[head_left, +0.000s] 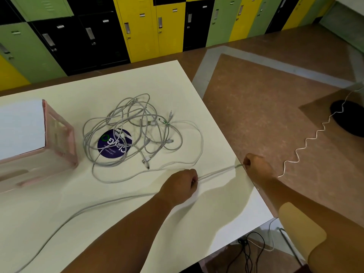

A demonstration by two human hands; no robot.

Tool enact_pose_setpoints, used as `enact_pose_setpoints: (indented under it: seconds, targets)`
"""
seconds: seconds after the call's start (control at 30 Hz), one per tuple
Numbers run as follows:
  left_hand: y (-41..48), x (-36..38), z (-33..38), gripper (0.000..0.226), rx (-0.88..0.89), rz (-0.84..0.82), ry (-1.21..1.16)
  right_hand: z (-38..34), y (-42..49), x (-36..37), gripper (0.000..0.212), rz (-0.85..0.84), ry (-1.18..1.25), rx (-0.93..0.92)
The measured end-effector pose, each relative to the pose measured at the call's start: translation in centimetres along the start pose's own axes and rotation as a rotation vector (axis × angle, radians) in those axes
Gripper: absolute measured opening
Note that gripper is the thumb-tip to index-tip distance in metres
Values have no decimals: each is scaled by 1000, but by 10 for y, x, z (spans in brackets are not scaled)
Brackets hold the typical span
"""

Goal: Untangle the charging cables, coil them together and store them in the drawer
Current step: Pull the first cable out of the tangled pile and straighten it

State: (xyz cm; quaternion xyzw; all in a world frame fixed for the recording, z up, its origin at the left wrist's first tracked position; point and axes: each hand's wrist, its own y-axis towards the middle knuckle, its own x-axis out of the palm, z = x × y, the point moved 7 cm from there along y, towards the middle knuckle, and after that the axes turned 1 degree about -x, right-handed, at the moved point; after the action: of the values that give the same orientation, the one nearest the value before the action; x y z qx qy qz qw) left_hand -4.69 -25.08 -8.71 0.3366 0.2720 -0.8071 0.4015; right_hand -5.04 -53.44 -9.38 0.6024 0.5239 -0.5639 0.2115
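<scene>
Cables (137, 133) in a messy tangle in the middle of the desk (177, 85)
Left hand (180, 187) and right hand (256, 166) each pinch one strand (218, 171), pulled straight between them by the desk's right edge; pile sits over a purple sticker (115, 143), beside a pink drawer (59, 134).

Pink drawer unit (59, 134): cut off by the left edge; which face holds the opening cannot be told.

Counter (118, 223): cut off at the left and bottom edges.

Cable tangle (137, 123): the strand count and crossings cannot be resolved, and the connector types are too small to tell.

Sticker (110, 144): partly covered by the tangle; the small print is unreadable.

Stretched cable (218, 171): the section gripped inside the left hand (180, 187) is hidden. The pinching fingers of the right hand (257, 166) cover its end.

Loose cable (78, 210): runs out at the bottom edge near the left corner.
</scene>
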Motion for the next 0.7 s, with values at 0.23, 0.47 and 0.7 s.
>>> enact_pose_setpoints:
  seconds: [0.23,0.47,0.7]
  targets:
    - [-8,-2,-11,19,30,22,-30,-1,2,9,27,-52,18,76]
    - [-17,-11,-29,19,-43,84,11,-79,-51,-8,43,236,-103,-270]
    - [-30,-17,-32,19,-29,82,50,-149,-87,63,26,-57,-110,-595]
